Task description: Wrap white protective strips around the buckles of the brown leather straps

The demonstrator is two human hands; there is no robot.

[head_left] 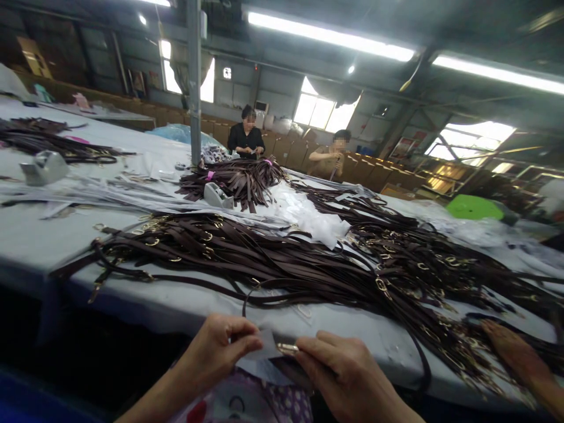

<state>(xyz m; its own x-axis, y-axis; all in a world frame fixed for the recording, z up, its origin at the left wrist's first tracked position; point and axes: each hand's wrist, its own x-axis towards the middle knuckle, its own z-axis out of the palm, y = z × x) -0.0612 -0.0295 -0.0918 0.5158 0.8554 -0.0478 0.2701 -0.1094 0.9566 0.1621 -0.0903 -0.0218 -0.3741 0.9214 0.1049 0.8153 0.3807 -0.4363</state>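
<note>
At the table's near edge, my left hand pinches a small translucent white sheet between thumb and fingers. My right hand is closed on a gold metal fitting, whose end sticks out toward the sheet. A dark strap appears to hang below that fitting, partly hidden by my fingers. Just beyond both hands lies a long heap of dark brown straps with gold buckles and clasps. One thin strap curves down close behind my left hand.
Another person's hand reaches onto the straps at the right. White wrapping sheets, a tape dispenser and a second tape dispenser are on the table. A metal post rises behind; two people work across the table.
</note>
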